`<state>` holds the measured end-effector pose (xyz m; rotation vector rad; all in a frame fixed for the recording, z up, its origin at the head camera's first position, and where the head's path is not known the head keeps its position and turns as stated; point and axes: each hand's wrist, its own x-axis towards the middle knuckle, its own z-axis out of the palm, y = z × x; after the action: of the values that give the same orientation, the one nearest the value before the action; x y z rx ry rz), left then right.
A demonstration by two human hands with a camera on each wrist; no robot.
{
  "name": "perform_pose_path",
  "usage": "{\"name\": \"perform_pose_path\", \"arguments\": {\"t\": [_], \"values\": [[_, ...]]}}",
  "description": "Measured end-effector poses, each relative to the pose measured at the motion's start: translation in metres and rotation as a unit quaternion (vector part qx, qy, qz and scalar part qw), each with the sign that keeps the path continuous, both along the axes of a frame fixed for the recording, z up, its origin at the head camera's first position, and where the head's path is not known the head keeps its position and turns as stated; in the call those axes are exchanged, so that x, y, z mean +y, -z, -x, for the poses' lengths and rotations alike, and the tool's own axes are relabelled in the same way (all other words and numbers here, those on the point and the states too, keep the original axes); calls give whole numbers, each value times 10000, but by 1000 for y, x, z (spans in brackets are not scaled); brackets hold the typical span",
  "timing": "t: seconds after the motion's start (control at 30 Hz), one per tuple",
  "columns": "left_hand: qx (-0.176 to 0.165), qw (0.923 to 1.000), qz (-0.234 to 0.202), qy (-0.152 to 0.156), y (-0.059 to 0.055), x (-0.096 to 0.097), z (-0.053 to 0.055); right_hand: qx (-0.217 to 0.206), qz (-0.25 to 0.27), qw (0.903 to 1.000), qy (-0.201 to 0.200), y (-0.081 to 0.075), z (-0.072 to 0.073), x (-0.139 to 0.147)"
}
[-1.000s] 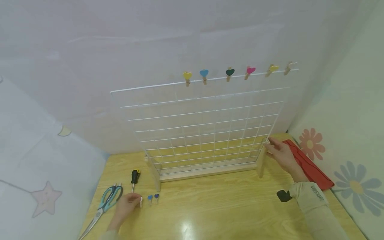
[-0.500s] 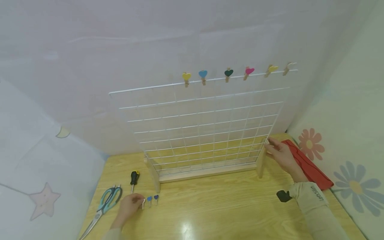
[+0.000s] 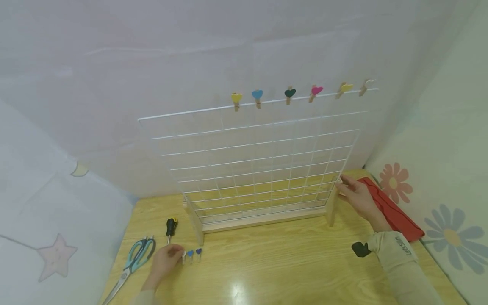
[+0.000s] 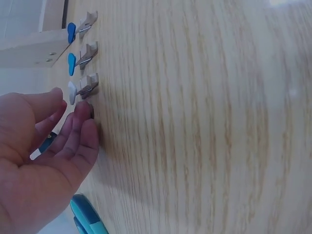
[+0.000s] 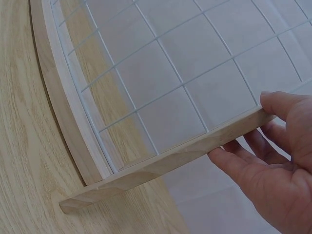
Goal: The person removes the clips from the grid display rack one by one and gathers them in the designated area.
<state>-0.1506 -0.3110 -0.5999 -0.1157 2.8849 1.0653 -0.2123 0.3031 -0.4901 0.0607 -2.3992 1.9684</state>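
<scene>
Left hand point(image 3: 164, 260): Thumb and fingers parted and loosely bent — from my remote seat, I see nothing in their hold.
White-heart peg point(image 4: 73, 92): On the table point(image 3: 267, 267), just beside the fingertips, to their right; whether they touch, I cannot tell.
Peg's long axis: Pointing away from the person, heart at the far end; of the two hands, the left is far nearer.
Row: Blue-heart peg point(image 4: 71, 63), then dark-blue-heart peg point(image 4: 71, 32), side by side to the right of the white one.
Right hand point(image 3: 358, 197): Well across the table, thumb and fingers gripping opposite edges of a wooden side post point(image 5: 156, 163) — clear in my right wrist view.
Wire grid point(image 5: 184, 85): Standing between the posts, six heart pegs point(image 3: 290, 92) clipped along its top edge.
</scene>
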Motion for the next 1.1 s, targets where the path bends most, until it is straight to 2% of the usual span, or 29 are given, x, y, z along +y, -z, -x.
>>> {"name": "perform_pose_path", "arguments": {"t": [0.2,0.27,0.33,0.43,0.53,0.63,0.73,0.8,0.93,1.1], "values": [[-66,9994,-241,-226,-13,-6,-3,7,33,10000,-4,0,0,-1],[-198,9984,-413,-325,-21,-6,-4,-28,23,10000,-17,-1,0,-1],[-324,9958,-764,-395,-31,-6,-3,-50,-7,10000,-48,-3,-2,-2],[-466,9857,-1525,-548,-47,-2,0,-53,-105,9999,-96,-6,-4,-3],[-479,9661,-2471,-567,-64,6,3,-34,-184,9998,-115,-7,-6,-3],[-424,9441,-3258,-261,-85,17,8,-21,-234,9997,-108,-7,-6,-2],[-361,9292,-3670,239,-108,29,12,-11,-219,9997,-91,-6,-5,-2],[-350,9212,-3840,527,-125,38,16,1,-184,9998,-97,-5,-5,-2],[-289,9103,-3984,1090,-156,54,23,6,-137,9999,-97,-4,-4,-2],[73,8895,-4190,1823,-195,70,36,66,-47,9999,-72,0,-2,0]]}}
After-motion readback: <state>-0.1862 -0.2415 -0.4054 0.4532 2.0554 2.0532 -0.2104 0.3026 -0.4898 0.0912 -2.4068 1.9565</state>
